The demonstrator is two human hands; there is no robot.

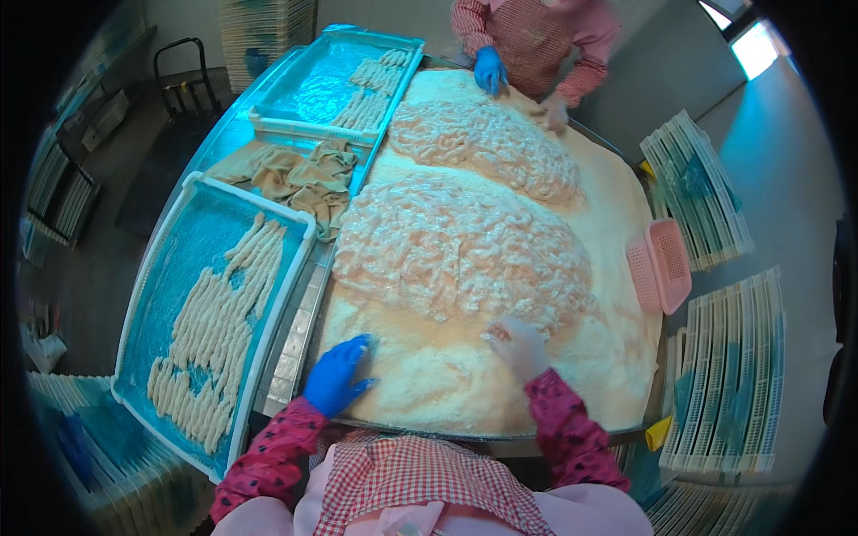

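Note:
My left hand (338,375), in a blue glove, is open over the near left of a table spread with pale yellowish crumb or powder (420,380). My right hand (520,347), whitened with powder, has its fingers curled at the near edge of a big heap of glossy pale-pink raw strips (456,250); what they close on is too small to make out. At my left stands a white-rimmed tray (299,259) lined in blue. Coated strips (210,326) lie in it side by side in rows.
Across the table a co-worker (536,54) works by a second heap of strips (487,143). A farther blue-lined tray (295,85) holds more coated strips. Crumpled tan cloths (304,174) lie between the trays. A pink basket (660,266) and stacked white trays (728,375) stand at the right.

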